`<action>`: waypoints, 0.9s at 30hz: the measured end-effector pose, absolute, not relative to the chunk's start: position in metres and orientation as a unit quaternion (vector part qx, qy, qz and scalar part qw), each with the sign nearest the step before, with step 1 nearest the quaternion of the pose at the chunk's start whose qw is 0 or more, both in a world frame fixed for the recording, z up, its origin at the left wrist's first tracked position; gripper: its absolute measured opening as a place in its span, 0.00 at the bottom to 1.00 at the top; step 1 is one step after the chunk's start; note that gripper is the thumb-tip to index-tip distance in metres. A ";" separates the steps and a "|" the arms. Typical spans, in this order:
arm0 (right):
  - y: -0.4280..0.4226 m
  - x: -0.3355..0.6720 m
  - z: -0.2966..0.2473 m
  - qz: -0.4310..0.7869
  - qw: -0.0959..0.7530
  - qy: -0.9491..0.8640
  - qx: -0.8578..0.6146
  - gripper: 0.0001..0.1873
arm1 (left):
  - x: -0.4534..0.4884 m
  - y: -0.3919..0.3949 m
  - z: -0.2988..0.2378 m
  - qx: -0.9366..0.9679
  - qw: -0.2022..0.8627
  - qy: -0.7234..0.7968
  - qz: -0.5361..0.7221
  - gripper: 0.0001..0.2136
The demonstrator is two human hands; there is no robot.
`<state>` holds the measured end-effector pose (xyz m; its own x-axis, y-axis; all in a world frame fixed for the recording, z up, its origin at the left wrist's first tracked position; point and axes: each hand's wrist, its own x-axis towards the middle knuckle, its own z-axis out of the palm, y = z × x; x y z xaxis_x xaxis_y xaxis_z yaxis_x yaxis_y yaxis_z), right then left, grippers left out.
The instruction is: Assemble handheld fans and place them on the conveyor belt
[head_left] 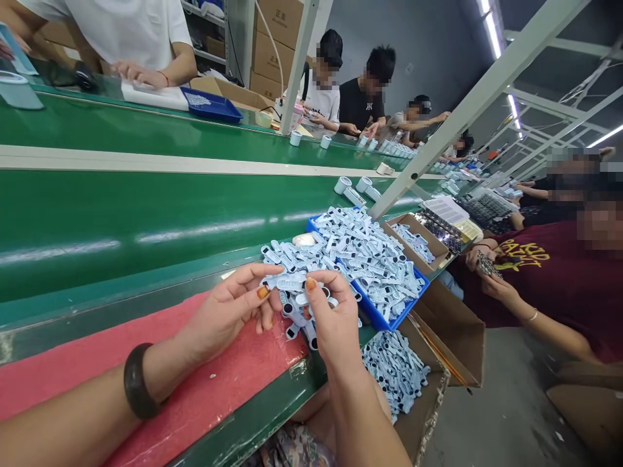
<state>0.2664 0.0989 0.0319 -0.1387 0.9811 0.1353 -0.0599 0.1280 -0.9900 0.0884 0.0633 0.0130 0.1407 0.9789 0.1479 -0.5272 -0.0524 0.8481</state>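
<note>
Between my two hands is a small, flat, light-blue plastic piece (pixel 288 282), held level above a heap of similar pieces. My left hand (pixel 238 301) pinches its left end with thumb and forefinger, the other fingers curled loosely below. At the opposite end, the thumb and forefinger of my right hand (pixel 335 308) are closed on it. Beneath and beyond lies the loose pile of light-blue pieces (pixel 292 256), several with dark round ends. A blue tray (pixel 396 322) heaped with the same pieces stands just past my right hand. A red mat (pixel 195 376) lies under my left forearm.
A cardboard box (pixel 438 395) of similar pieces sits low at the right, below the table edge. A green conveyor belt (pixel 121 220) runs along the far side, with two light-blue handled parts (pixel 348 191) on it. A slanted metal post (pixel 438 143) rises beyond the tray. Co-workers sit around.
</note>
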 end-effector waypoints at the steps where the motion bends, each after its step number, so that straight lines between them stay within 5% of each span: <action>1: 0.099 0.266 0.033 0.516 0.505 -0.555 -0.414 0.15 | 0.088 0.063 0.013 0.417 0.629 0.279 0.594 0.17; 7: 0.100 0.265 0.032 0.552 0.477 -0.552 -0.405 0.17 | 0.087 0.063 0.014 0.439 0.604 0.307 0.589 0.19; 14: 0.100 0.266 0.031 0.612 0.418 -0.555 -0.376 0.22 | 0.086 0.067 0.011 0.451 0.547 0.367 0.602 0.10; 27: 0.103 0.266 0.025 0.643 0.395 -0.557 -0.348 0.21 | 0.088 0.066 0.012 0.438 0.555 0.384 0.594 0.18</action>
<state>0.2664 0.1029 0.0246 -0.4461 0.8950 -0.0074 -0.1200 -0.0679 -0.9904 0.0876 0.0658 0.0116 -0.0003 0.9955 0.0943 -0.3236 -0.0893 0.9420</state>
